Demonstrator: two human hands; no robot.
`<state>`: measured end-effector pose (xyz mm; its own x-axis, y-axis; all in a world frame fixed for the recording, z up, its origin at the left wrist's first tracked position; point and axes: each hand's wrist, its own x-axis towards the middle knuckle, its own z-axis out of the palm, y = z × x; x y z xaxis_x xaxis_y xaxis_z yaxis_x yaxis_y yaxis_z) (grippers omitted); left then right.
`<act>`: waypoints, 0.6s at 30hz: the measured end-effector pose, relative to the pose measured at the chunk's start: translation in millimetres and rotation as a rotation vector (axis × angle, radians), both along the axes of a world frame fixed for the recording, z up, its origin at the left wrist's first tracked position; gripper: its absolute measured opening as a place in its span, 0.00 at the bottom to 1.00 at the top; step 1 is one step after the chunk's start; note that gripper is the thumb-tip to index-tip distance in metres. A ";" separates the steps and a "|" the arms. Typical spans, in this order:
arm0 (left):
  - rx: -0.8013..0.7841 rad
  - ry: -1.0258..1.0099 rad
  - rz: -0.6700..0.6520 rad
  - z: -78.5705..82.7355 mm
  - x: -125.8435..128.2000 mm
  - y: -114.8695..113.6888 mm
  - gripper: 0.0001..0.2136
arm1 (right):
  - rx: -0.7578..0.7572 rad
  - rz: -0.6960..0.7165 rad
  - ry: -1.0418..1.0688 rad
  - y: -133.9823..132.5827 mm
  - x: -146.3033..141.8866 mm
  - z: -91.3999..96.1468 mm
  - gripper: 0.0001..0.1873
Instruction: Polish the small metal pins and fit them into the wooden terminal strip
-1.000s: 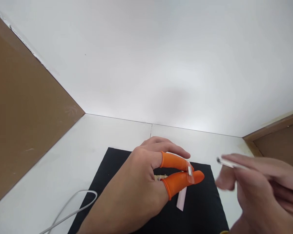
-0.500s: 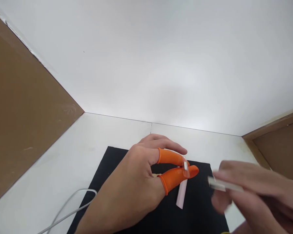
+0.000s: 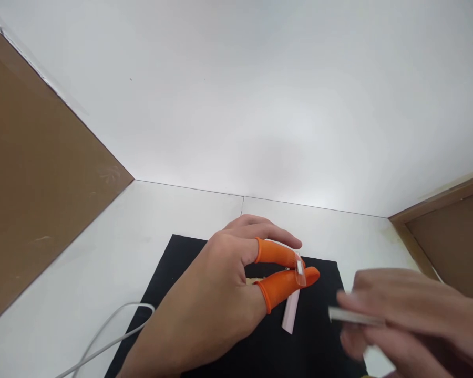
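My left hand (image 3: pixel 216 294) reaches over the black mat, with orange finger cots (image 3: pixel 279 290) on its thumb and index finger. Those two fingertips pinch a small clear plastic piece (image 3: pixel 300 270) that has a whitish rectangle at its middle. Below them a pale pink strip (image 3: pixel 290 314) slants down over the mat; its upper end is hidden by the fingers. At the right, my right hand (image 3: pixel 405 310) is smeared by motion. Its fingers are closed on a thin whitish flat strip (image 3: pixel 352 316), whose tip points left toward my left hand.
The black mat (image 3: pixel 299 352) lies on a white surface. A white cable (image 3: pixel 114 320) loops at its left edge. Brown panels stand left (image 3: pixel 43 173) and right (image 3: pixel 453 236), with a white wall (image 3: pixel 236 105) behind.
My right hand has shifted slightly down with its whitish strip, which now lies more level. My left hand keeps its pinch on the clear piece, nearly still.
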<state>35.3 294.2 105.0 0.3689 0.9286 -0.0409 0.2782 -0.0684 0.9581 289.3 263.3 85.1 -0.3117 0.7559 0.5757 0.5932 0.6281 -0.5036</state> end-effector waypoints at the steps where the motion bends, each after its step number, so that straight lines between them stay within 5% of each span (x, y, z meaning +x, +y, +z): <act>1: 0.000 0.003 -0.006 0.3 0.3 -0.2 0.04 | 0.020 -0.092 -0.017 3.7 -3.8 -0.6 0.07; 2: 0.002 0.005 -0.009 0.7 0.5 -0.3 0.04 | 0.056 -0.312 0.021 6.7 -8.5 -1.6 0.05; 5: -0.002 0.023 -0.008 1.0 0.9 0.8 0.03 | 0.188 -0.526 0.095 7.9 -18.0 -3.0 0.02; 11: 0.036 0.055 -0.030 -1.7 0.9 2.3 0.04 | 0.020 0.096 -0.117 0.1 -5.2 11.1 0.07; 16: 0.025 0.075 -0.023 -1.5 -0.6 0.2 0.04 | 0.086 -0.376 -0.089 11.6 -19.4 8.2 0.08; 18: 0.021 0.083 -0.020 -0.5 -1.2 0.3 0.04 | 0.067 -0.381 -0.070 8.2 -20.0 10.2 0.07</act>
<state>34.1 294.6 104.4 0.3832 0.9222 -0.0524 0.3547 -0.0946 0.9302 269.4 271.5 95.3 -0.0560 0.7868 0.6147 0.8219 0.3859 -0.4191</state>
